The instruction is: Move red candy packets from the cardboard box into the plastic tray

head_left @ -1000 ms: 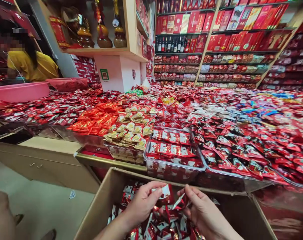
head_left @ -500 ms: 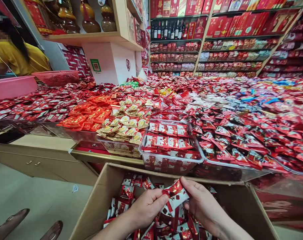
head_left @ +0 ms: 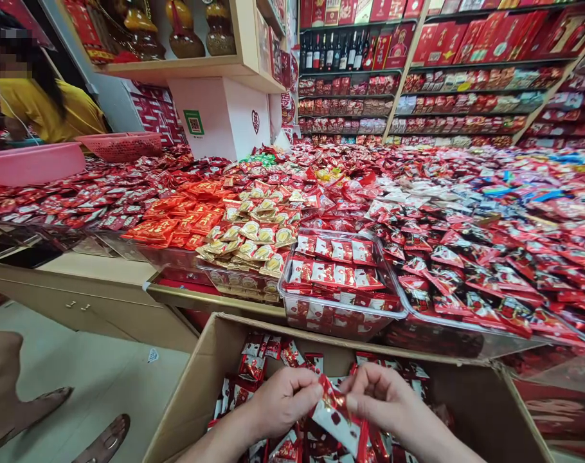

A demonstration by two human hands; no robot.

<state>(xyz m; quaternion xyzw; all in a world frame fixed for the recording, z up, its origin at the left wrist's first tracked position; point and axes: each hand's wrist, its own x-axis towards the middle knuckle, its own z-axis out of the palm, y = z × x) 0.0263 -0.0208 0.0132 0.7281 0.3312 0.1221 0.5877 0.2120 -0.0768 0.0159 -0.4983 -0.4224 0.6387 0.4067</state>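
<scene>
Wide shop display counter (head_left: 466, 212) heaped with red-wrapped sweets, filling the middle and right of the view; tall shelves (head_left: 466, 77) of red boxes and bottles along the far wall. At the counter's far left corner, a pink basin (head_left: 32, 164) and a pink basket (head_left: 123, 145), with a person in a yellow top (head_left: 46, 112) behind them. Below the counter's near edge, an open cardboard box (head_left: 186, 399) holding loose red-and-white sweet packets. Just above the box, at the counter's near edge, a clear plastic tray (head_left: 341, 315) with neat rows of the same packets; to its left, a pile of gold-wrapped sweets (head_left: 254, 241), then orange packets (head_left: 177, 225). Over the box, left hand (head_left: 283, 399) and right hand (head_left: 379, 395) close together, fingertips of both pinching one strip of red-and-white packets (head_left: 338, 418), which hangs down between them toward the box's contents. At the lower left, sandalled feet (head_left: 104, 440) on a pale floor
</scene>
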